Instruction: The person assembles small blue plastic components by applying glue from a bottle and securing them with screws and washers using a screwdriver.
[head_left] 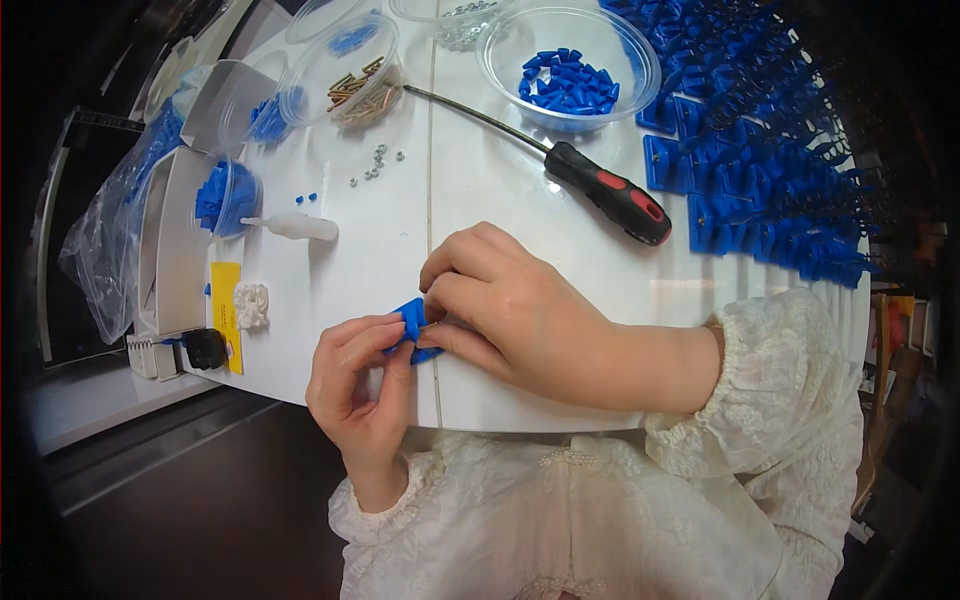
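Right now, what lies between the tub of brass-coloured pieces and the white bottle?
The head view shows loose silver nuts and two small blue pieces.

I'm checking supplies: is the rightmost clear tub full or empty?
Neither: the tub is partly filled; small blue pieces lie at its bottom, leaving its upper wall bare.

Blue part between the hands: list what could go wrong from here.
The blue part may slip: the left hand just pinches it, with the right hand up against it. The metal nuts could scatter if brushed, since they lie loose. The screwdriver might roll if bumped.
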